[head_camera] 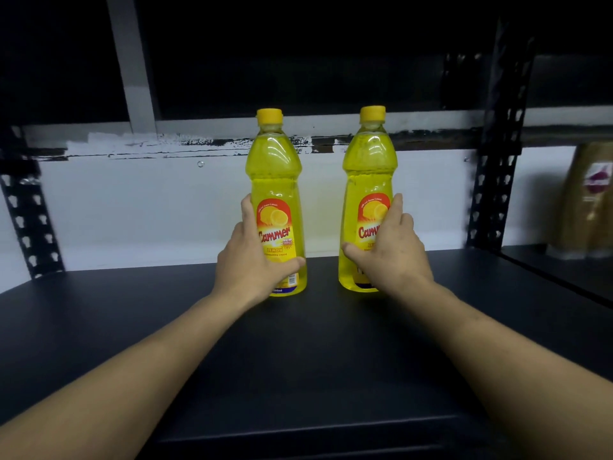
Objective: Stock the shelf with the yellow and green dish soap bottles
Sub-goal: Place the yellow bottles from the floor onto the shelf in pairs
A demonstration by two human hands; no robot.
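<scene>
At the back of the dark shelf [99, 327], the left hand [255, 257] curls its fingers [247, 209] round the left yellow bottle [275, 167] and the right hand [391, 250] grips the right yellow bottle [370, 167], both upright and apart; each is best released only once standing flat, label forward.

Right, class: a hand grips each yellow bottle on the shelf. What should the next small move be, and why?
Probably release both and draw back. The left hand and right hand each grip a bottle, and the left bottle and right bottle already appear to stand upright on the shelf, apart, labels forward. No green bottle shows yet.
</scene>
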